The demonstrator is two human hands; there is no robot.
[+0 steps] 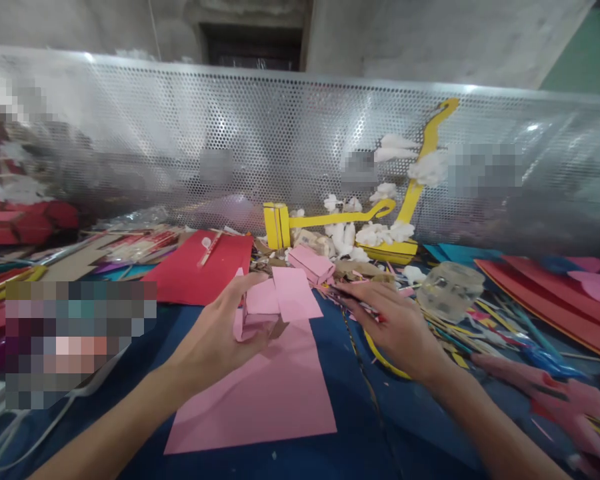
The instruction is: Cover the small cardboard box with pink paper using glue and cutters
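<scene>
My left hand (230, 320) is wrapped around a small box covered in pink paper (263, 297), with its thumb and fingers on opposite sides. A flat pink piece of paper (297, 293) sticks out beside the box, over a larger pink sheet (260, 400) lying on the blue table. To the right, my right hand (393, 320) is closed around a slim dark tool (347, 298) that points left. Its kind is not clear, as the fingers cover most of it. Another pink folded piece (311, 265) lies just beyond both hands.
Yellow long-handled paper shapes (277, 227) with cotton tufts stand against a perforated metal panel (290, 147). A red sheet (195, 267) lies left. At right are a clear plastic container (450, 290), scattered strips, red sheets (550, 303) and a pink glue gun (545, 387).
</scene>
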